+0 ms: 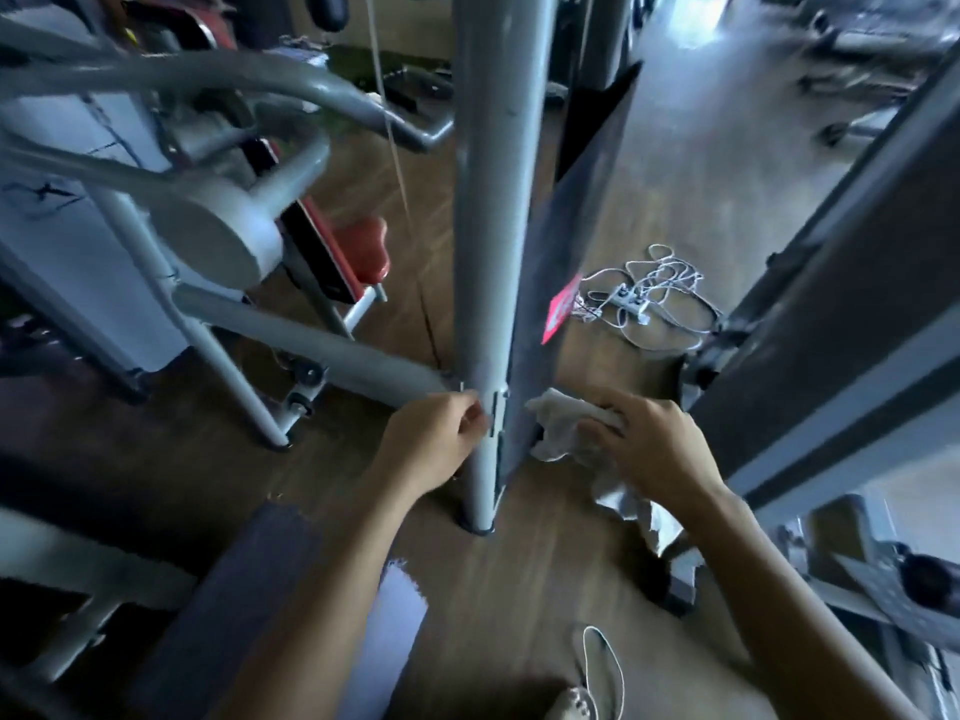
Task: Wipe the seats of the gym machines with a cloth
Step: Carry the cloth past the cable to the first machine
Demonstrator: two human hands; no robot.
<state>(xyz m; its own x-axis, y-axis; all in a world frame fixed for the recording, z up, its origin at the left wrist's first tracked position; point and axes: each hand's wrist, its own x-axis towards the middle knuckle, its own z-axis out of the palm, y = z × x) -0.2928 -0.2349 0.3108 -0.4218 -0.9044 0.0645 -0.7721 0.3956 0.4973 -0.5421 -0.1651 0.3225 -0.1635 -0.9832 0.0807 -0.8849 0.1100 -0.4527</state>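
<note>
My right hand (652,449) grips a crumpled grey-white cloth (563,426) low beside a grey upright post (485,262) of a gym machine; a tail of the cloth hangs below my wrist. My left hand (434,441) has its fingers curled and holds nothing, close against the left side of the post near a small bracket. A red padded seat (366,246) sits on the machine to the left, well away from both hands. A dark padded bench (249,589) lies below my left forearm.
A dark panel with a red sticker (561,309) leans against the post. A power strip with tangled white cables (649,298) lies on the wooden floor behind. Grey machine frames crowd the left (218,324) and right (831,324). A shoe (587,688) shows at the bottom.
</note>
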